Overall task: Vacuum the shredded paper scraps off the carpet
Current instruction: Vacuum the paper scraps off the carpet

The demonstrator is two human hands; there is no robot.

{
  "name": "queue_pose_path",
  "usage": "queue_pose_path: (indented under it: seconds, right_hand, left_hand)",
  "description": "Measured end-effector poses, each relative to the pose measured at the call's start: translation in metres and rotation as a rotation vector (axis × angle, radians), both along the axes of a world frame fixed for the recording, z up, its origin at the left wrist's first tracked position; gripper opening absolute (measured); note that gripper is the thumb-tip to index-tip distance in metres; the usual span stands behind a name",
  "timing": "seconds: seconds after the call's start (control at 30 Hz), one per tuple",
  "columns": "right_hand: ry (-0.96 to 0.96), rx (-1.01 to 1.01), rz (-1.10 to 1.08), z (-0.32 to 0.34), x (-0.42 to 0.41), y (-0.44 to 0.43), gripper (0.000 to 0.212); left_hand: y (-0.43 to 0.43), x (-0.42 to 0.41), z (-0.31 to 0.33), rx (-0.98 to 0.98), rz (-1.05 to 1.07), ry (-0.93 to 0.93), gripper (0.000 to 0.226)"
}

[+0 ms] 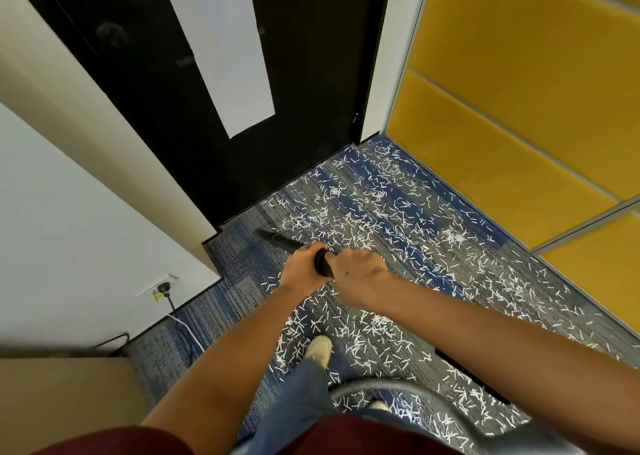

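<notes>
Vacuum tube (278, 240), black, at centre frame, slanting from the hands toward the upper left. Its narrow tip sits low over the carpet (235, 281), near the bottom corner of the black door (311, 73); cannot tell whether the tip touches the pile.

Left hand (300, 270) wraps around the tube, fingers curled over it, just behind the tapered part. Right hand (358, 268) is clamped on the thicker collar right behind the left one, knuckles up. Hands nearly touch, and a short black stretch of tube shows between them.

Paper scraps (381, 212), short white strips, are scattered over the blue-grey carpet from the door threshold across to the lower right. They lie thick to the right of and below both hands and around the pale shoe (319, 349), thinner to the left of the tube tip.

Grey hose (398, 387) curves across the lower frame, lying over scraps. Yellow wall panels (519, 90) fill the right side. Wall socket (162, 286) with a black plug is at lower left, a white cable (187, 330) running along the carpet below it. Cardboard box (69, 402) sits in the bottom left corner.
</notes>
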State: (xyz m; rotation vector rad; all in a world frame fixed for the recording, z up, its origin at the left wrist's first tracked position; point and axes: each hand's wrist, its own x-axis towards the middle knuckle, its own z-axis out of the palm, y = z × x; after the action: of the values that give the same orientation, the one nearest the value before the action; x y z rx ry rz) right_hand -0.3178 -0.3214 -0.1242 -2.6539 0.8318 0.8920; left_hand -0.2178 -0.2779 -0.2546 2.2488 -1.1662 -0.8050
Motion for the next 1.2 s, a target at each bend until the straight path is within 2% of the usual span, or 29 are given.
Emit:
queue_pose_path:
  seconds: [0.4,0.8,0.93,1.07,1.2]
  right_hand:
    - [0.056,-0.046,-0.111,-0.002,-0.026,-0.01,0.049]
    - [0.012,0.026,-0.082,-0.018,-0.04,0.02,0.054]
    - [0.029,0.046,-0.143,-0.019,-0.058,0.017,0.053]
    - [0.023,0.11,-0.246,-0.021,-0.091,0.013,0.063]
    - [0.024,0.067,-0.272,-0.028,-0.109,0.018,0.064]
  left_hand:
    - [-0.024,-0.029,0.002,0.005,-0.097,0.021,0.03]
    - [0.015,-0.031,-0.013,0.077,-0.129,-0.049,0.031]
    - [0.012,-0.048,-0.015,0.066,-0.151,-0.043,0.028]
    - [0.005,-0.073,-0.018,0.117,-0.261,-0.04,0.038]
    - [0.001,-0.092,-0.027,0.117,-0.295,-0.053,0.036]
